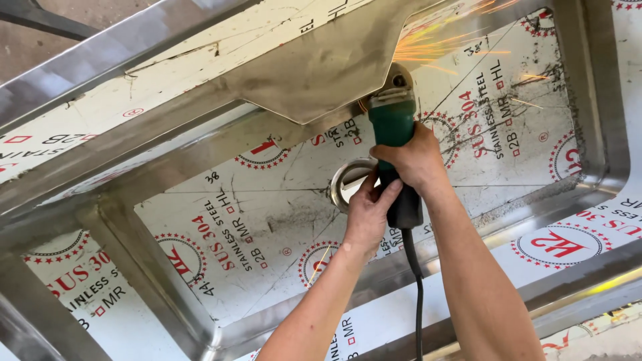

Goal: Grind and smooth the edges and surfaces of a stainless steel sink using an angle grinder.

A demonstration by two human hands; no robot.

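Both hands grip the grinder [394, 144] just right of centre frame: the right hand [411, 160] wraps the green body higher up, the left hand [368, 210] closes on the black rear below it. Its long axis runs up the frame (cord [418, 301] trailing down), the disc end touching the steel plate [321, 63], sparks [435, 47] flying upper right. The sink [602, 100] lies beneath.

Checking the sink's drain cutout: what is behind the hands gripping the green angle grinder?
Behind the left hand and right hand on the green angle grinder shows the round drain hole; its right side is covered.
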